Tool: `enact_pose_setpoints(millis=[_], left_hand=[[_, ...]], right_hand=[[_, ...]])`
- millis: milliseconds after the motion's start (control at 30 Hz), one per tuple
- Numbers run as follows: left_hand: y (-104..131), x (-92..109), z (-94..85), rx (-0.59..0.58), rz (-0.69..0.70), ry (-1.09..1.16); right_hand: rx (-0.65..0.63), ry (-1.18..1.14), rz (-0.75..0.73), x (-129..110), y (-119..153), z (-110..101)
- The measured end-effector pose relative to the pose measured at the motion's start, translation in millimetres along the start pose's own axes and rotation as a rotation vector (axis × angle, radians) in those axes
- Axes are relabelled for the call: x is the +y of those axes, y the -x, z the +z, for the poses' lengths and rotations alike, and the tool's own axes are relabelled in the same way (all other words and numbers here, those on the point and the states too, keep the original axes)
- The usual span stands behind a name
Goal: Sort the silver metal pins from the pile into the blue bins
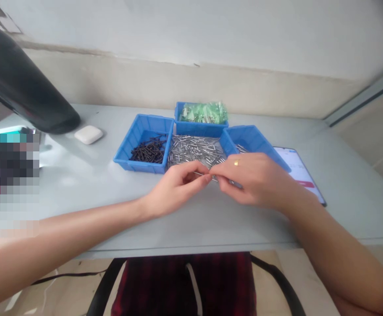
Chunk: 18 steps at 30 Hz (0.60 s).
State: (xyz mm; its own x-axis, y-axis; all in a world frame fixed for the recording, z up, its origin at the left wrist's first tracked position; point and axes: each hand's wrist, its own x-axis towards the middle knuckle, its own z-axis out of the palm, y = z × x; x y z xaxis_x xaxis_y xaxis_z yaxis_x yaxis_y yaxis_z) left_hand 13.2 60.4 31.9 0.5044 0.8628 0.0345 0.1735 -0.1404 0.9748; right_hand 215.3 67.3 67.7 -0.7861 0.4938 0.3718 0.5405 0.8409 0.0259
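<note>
My left hand [175, 188] and my right hand [255, 177] meet fingertip to fingertip above the front of the pile. Both are closed in a pinch, thumb against forefinger. A thin silver sliver shows by the touching fingertips, but the fingers hide most of what they hold. Just behind them lies a heap of thin silver metal pins [196, 149] between the boxes. To the left, a blue box [142, 166] holds many dark pins or screws [148, 150]. Partly behind my right hand, another blue box [255, 139] has a few silver pins [241, 149] in it.
At the back, a third blue box [201, 128] holds a green plastic bag [204, 112] of metal pieces. A phone [305, 175] with a lit screen lies right. A white case [88, 134] and a large dark cylinder [27, 83] are left. A wall backs the grey table [185, 232].
</note>
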Motion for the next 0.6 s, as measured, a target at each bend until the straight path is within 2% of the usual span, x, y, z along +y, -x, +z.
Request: enact_pose_setpoints(millis=[600], left_hand=[[0.0, -0.5, 0.6, -0.022, -0.002, -0.006]], right_hand=[[0.010, 0.010, -0.014, 0.4, 0.2, 0.8]])
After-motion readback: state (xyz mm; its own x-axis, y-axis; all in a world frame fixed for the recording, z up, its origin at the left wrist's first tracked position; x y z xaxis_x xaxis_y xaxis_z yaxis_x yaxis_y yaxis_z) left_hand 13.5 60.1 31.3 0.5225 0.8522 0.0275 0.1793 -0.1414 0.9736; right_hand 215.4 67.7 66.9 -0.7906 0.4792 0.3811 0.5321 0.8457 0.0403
